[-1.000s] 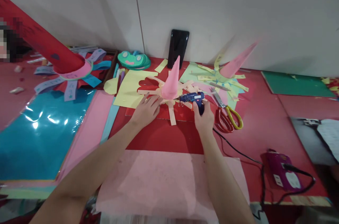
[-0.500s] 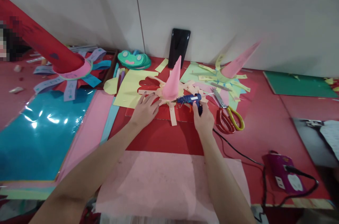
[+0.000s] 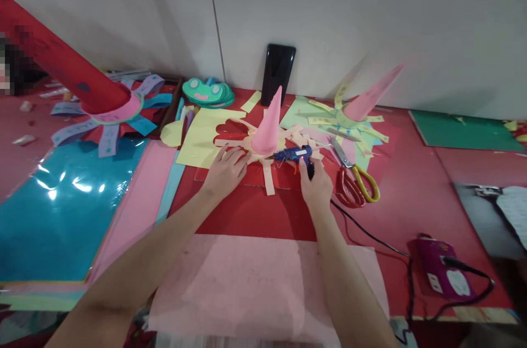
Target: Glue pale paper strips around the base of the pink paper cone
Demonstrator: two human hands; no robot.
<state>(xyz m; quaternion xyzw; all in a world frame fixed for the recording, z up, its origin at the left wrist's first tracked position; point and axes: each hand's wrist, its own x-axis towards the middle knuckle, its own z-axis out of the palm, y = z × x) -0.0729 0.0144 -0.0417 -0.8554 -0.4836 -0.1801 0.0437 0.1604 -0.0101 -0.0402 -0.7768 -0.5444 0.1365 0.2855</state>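
My right hand (image 3: pixel 317 183) is closed round the handle of a blue hot glue gun (image 3: pixel 294 153). The gun's nozzle points left at the base of a pink paper cone (image 3: pixel 267 128). That cone stands upright, ringed by peach paper strips (image 3: pixel 269 178) that spread outward over red paper. On the left side of the ring lies my left hand (image 3: pixel 224 172), its fingers stretched forward and slightly apart, tips touching the strips. Whether the thumb pinches a strip is hidden. Just right of the glue gun are scissors (image 3: pixel 354 178) with red and yellow handles.
A black phone (image 3: pixel 279 73) leans on the wall. A second pink cone (image 3: pixel 373 98) with yellow strips lies tilted at right. Green frog-face cutouts (image 3: pixel 209 93) and a red paper tube (image 3: pixel 94 82) are left. The glue gun's cord runs towards a purple power socket (image 3: pixel 443 268).
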